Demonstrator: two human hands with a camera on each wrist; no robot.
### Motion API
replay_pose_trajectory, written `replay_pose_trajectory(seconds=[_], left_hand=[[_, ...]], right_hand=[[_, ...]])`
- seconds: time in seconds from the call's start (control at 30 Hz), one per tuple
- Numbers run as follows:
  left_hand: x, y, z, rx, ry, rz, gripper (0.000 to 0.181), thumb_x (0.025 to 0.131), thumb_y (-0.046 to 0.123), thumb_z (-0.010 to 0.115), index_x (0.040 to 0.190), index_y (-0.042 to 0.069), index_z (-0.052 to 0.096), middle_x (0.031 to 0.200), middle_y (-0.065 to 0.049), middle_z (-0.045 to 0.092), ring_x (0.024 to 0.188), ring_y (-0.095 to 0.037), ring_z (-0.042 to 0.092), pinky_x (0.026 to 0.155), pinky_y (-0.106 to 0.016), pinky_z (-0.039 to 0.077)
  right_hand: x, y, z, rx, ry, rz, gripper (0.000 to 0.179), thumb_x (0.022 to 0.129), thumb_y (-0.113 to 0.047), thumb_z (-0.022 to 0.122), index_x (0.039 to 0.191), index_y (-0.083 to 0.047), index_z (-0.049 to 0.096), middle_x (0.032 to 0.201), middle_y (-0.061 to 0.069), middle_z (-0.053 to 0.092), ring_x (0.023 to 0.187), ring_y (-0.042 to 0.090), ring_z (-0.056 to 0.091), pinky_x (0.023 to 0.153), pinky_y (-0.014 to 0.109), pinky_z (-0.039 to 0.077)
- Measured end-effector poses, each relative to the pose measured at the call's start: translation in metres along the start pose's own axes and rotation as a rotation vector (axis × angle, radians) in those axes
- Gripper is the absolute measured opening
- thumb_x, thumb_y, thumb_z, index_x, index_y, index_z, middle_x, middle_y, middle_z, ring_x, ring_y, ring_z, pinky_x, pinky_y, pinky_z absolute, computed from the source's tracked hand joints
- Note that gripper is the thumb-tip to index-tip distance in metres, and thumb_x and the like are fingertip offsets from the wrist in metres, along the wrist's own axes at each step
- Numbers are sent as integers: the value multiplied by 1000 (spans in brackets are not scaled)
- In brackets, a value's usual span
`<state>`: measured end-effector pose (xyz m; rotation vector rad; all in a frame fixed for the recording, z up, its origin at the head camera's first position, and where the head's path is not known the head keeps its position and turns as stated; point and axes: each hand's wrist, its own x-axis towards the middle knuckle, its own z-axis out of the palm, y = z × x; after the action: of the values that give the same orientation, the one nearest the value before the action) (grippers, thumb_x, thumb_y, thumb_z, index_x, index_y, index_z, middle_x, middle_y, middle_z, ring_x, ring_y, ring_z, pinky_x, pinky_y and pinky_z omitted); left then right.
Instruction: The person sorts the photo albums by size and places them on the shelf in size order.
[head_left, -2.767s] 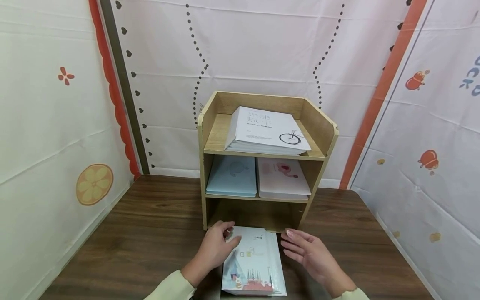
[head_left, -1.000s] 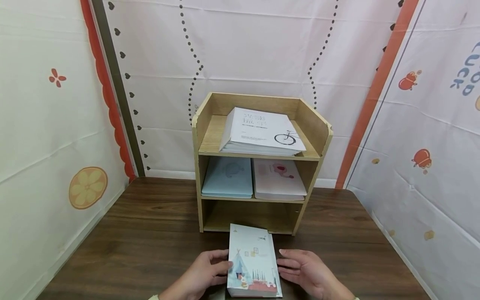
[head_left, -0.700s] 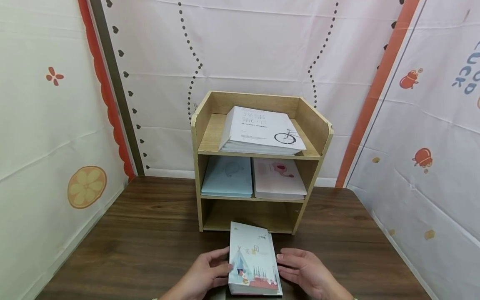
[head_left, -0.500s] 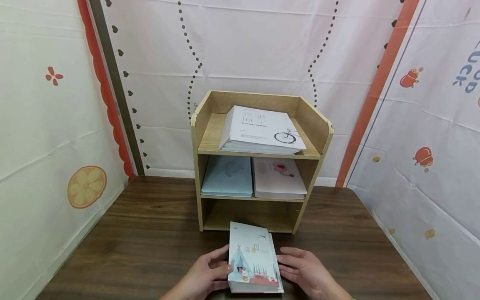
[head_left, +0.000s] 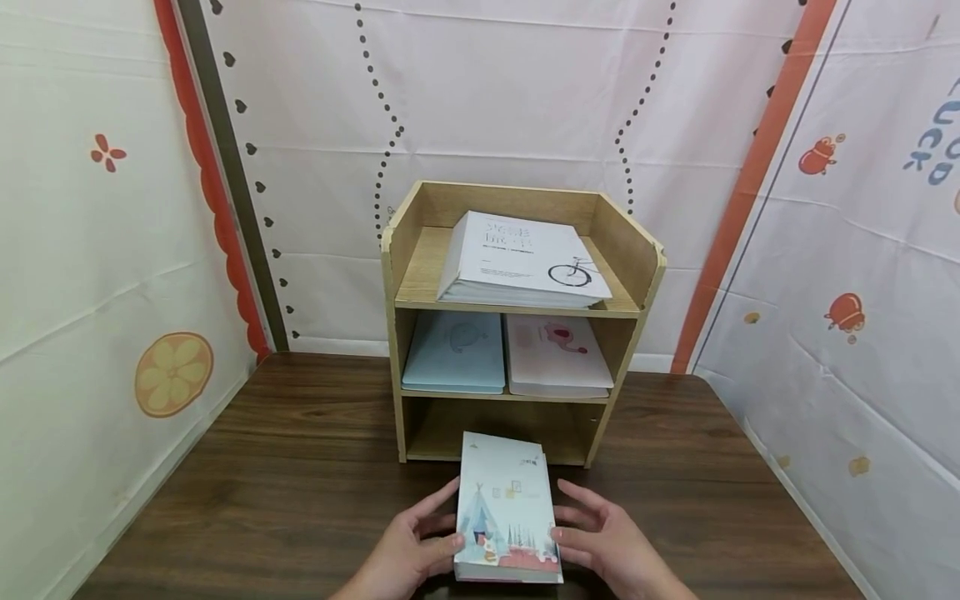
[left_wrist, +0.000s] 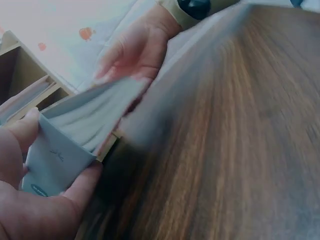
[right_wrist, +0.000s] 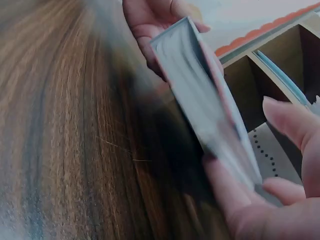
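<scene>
A thick white photo album with a blue tent and pink print on its cover is in front of the wooden shelf's lowest level. My left hand grips its left side, thumb on the cover edge. In the left wrist view, the left thumb and fingers hold the pale blue spine, and white page edges show. My right hand holds the opposite side, thumb at the cover's edge. The right wrist view shows a right finger under the album's corner and another finger raised off it.
The small wooden shelf stands on the brown table. A white album with a bicycle print lies on top. Blue and pink albums lie side by side on the middle level. Patterned cloth hangs behind.
Both hands have come down from the album's far end to its sides and grip it. It has since moved forward a little toward the shelf's lowest level.
</scene>
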<state>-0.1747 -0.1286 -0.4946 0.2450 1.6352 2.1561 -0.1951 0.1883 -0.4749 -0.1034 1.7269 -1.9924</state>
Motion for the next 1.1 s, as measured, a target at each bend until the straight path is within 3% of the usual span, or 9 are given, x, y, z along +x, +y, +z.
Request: replay_pose_trajectory(seconds=[0.17,0.23,0.4,0.63,0.83,1.1], left_hand=[[-2,1,-3,222,20,87,75,97,18,73,159,7,32,136,-28,60,112,-24,67,87,-23,59],[-3,2,-5,266,5,116,75,97,18,72,159,4,32,135,-29,60,112,-22,67,88,-20,57],[-6,3,-10,271,-71,124,84,94,16,75,161,3,26,133,-27,60,106,-17,68,89,-19,57],[-10,6,-14,266,-136,179,90,93,12,77,161,0,20,130,-25,61,107,-14,68,90,-20,57],[-12,7,-13,248,-120,191,92,91,13,78,161,0,20,130,-25,61,104,-13,70,87,-21,59],[-12,9,-12,245,-108,241,88,91,12,77,160,-2,24,129,-33,60,103,-12,71,85,-21,60]], right_hand=[[0,1,1,-98,-88,-63,89,92,-9,75,162,0,20,143,22,60,113,23,70,92,33,61],[0,2,2,-124,-130,-96,92,92,-8,76,162,0,18,144,22,60,111,21,71,91,30,61],[-2,3,0,-151,-218,-165,99,89,-1,77,163,1,12,149,24,54,114,18,70,93,27,60],[-3,3,0,-73,-284,-160,103,90,3,74,166,-9,5,159,22,42,121,24,67,97,33,59],[-1,7,0,-16,-350,-250,102,91,10,70,164,-3,0,161,23,39,122,30,67,97,36,59],[2,10,1,30,-396,-310,101,90,13,67,164,-3,0,150,20,54,119,32,68,94,35,60]])
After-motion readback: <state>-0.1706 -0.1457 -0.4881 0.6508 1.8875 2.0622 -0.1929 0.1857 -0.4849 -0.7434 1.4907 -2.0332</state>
